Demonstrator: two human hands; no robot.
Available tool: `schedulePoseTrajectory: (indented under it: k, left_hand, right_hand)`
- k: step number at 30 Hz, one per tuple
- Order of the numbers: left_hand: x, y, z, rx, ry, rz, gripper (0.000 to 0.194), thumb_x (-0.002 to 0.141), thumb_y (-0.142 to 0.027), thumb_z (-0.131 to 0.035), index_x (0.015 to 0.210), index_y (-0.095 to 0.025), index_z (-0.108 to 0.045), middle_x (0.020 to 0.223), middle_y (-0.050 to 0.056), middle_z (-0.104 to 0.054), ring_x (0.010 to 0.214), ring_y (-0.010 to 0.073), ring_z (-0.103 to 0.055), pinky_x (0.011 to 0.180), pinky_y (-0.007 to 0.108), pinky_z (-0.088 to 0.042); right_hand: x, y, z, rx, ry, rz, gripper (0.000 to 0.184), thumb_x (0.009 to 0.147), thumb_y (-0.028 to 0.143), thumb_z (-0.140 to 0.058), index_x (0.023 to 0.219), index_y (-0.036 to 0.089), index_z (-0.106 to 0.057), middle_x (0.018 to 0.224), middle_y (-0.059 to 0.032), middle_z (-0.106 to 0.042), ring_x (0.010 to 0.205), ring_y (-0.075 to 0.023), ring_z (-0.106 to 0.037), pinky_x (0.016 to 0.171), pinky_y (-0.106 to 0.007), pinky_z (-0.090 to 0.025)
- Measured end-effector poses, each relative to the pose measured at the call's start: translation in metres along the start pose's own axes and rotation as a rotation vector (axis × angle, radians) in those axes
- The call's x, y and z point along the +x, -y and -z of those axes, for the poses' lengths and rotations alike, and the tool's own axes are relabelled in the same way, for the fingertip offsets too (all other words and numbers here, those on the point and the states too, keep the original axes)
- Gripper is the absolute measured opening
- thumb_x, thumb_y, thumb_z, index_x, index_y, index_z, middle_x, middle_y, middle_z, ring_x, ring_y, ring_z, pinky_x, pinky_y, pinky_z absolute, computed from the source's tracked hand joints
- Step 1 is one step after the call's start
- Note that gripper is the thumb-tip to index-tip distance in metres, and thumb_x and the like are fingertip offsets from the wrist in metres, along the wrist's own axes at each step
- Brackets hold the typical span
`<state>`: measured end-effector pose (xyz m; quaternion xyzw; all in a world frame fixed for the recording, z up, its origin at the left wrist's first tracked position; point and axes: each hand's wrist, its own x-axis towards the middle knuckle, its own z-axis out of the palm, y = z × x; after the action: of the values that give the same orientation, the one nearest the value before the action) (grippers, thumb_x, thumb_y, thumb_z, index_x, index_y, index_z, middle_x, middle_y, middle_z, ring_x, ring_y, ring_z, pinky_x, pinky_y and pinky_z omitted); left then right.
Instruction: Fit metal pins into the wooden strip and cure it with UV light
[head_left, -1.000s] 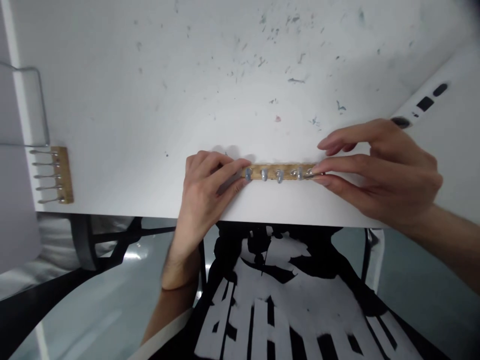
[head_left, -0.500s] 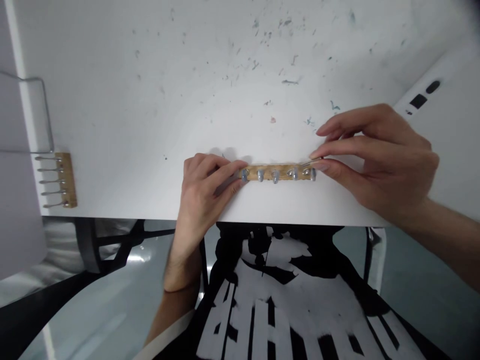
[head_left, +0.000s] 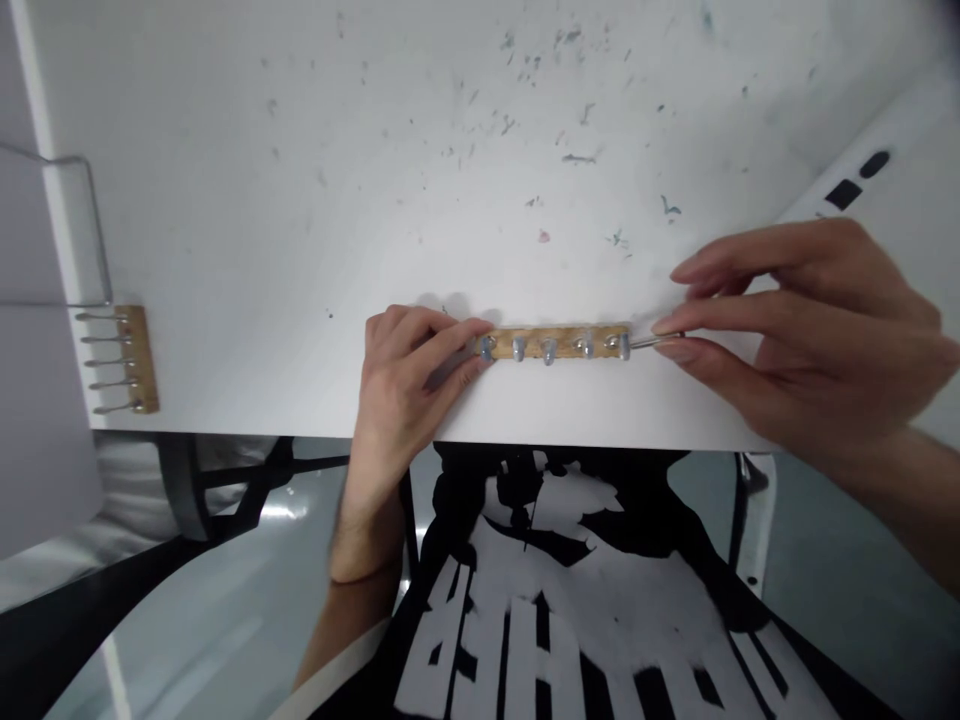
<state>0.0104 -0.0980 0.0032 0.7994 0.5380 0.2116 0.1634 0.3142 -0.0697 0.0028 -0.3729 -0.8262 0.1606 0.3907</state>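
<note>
A narrow wooden strip (head_left: 568, 343) carrying a row of several grey-tipped metal pegs or hooks lies near the table's front edge. My left hand (head_left: 416, 365) pinches its left end between thumb and fingers. Between the thumb and index finger of my right hand (head_left: 795, 320) is a thin metal rod (head_left: 654, 341), held just off the strip's right end. The rod's tip points left toward the last peg; whether it touches the strip I cannot tell. The other fingers of my right hand are loosely bent above the rod.
A second wooden strip (head_left: 139, 360) with several thin metal pegs sits at the table's left edge, beside a bent wire frame (head_left: 96, 230). At the right lies a white device (head_left: 844, 194) with dark markings. Paint specks dot the white table (head_left: 247, 250).
My right hand has drawn the thin metal rod to the right, away from over the strip's right end. My left hand keeps its pinch on the strip.
</note>
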Motion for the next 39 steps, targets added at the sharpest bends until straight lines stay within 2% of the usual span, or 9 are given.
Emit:
schedulePoseTrajectory:
  k: [6, 12, 17, 23, 32, 39]
  left_hand:
    - [0.0000, 0.0001, 0.0016, 0.015, 0.014, 0.009, 0.025, 0.097, -0.027, -0.066, 0.121, -0.034, -0.069, 0.098, 0.001, -0.067, 0.096, 0.0198, -0.059, 0.089, 0.041, -0.047]
    - [0.0001, -0.0003, 0.0018, 0.024, 0.012, 0.001, 0.025, 0.097, -0.028, -0.066, 0.121, -0.034, -0.069, 0.098, 0.001, -0.067, 0.096, 0.0201, -0.059, 0.089, 0.042, -0.048]
    - [-0.0001, 0.0002, -0.0008, 0.000, -0.007, 0.001, 0.024, 0.097, -0.027, -0.068, 0.120, -0.032, -0.070, 0.097, 0.001, -0.067, 0.096, 0.0187, -0.058, 0.089, 0.039, -0.046]
    - [0.0000, 0.0010, -0.0010, 0.016, 0.006, 0.010, 0.023, 0.097, -0.029, -0.067, 0.119, -0.030, -0.071, 0.098, 0.001, -0.067, 0.097, 0.0194, -0.060, 0.091, 0.039, -0.046]
    - [0.0002, -0.0002, 0.0014, 0.021, 0.017, 0.019, 0.024, 0.097, -0.028, -0.066, 0.120, -0.031, -0.072, 0.099, 0.002, -0.068, 0.096, 0.0204, -0.059, 0.092, 0.040, -0.047]
    - [0.0005, 0.0003, 0.0012, 0.028, 0.017, 0.046, 0.024, 0.097, -0.030, -0.067, 0.121, -0.030, -0.072, 0.099, 0.002, -0.068, 0.097, 0.0191, -0.059, 0.094, 0.040, -0.047]
  right_hand:
    - [-0.0028, -0.0010, -0.0026, -0.027, -0.028, -0.022, 0.031, 0.070, 0.006, -0.077, 0.098, 0.017, -0.070, 0.121, -0.0018, -0.062, 0.099, -0.0047, -0.060, 0.078, -0.021, -0.052]
    - [-0.0024, 0.0030, -0.0017, -0.022, -0.016, -0.034, 0.024, 0.073, 0.006, -0.073, 0.095, 0.015, -0.070, 0.119, -0.0024, -0.062, 0.101, -0.0041, -0.061, 0.078, -0.019, -0.051]
    - [-0.0062, 0.0056, 0.0013, -0.012, 0.001, -0.019, 0.028, 0.069, 0.005, -0.077, 0.093, 0.015, -0.069, 0.117, -0.0025, -0.063, 0.098, -0.0051, -0.061, 0.078, -0.020, -0.050]
    - [-0.0079, 0.0051, -0.0005, -0.013, 0.011, -0.057, 0.026, 0.075, 0.007, -0.074, 0.098, 0.017, -0.067, 0.119, 0.0009, -0.061, 0.100, -0.0023, -0.059, 0.082, -0.019, -0.049]
    - [-0.0051, 0.0030, -0.0030, -0.041, -0.030, -0.115, 0.024, 0.077, 0.009, -0.074, 0.099, 0.018, -0.067, 0.118, 0.0020, -0.061, 0.103, -0.0024, -0.059, 0.083, -0.019, -0.049]
    - [-0.0029, 0.0039, -0.0054, -0.016, -0.010, -0.119, 0.021, 0.078, 0.012, -0.075, 0.097, 0.017, -0.067, 0.116, 0.0024, -0.062, 0.101, -0.0008, -0.058, 0.084, -0.018, -0.049]
